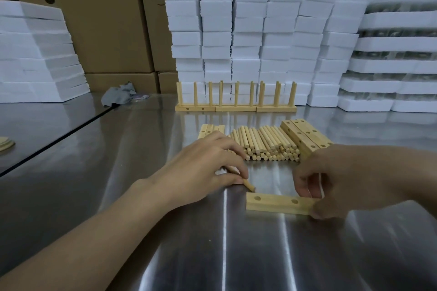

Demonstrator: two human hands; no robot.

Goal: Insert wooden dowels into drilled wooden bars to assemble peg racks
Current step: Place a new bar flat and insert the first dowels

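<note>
Dowel (250, 185): likely light, stiff, smooth — pinched endwise by left hand (208, 165).
Bar (272, 204): rigid block — right hand (335, 179) fingers curled round its end.

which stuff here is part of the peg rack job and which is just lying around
Job: left hand pinching a dowel, right hand holding the drilled bar, dowel pile, spare bars, finished racks.
Lying about: grey rag, foam blocks, cardboard boxes.
</note>
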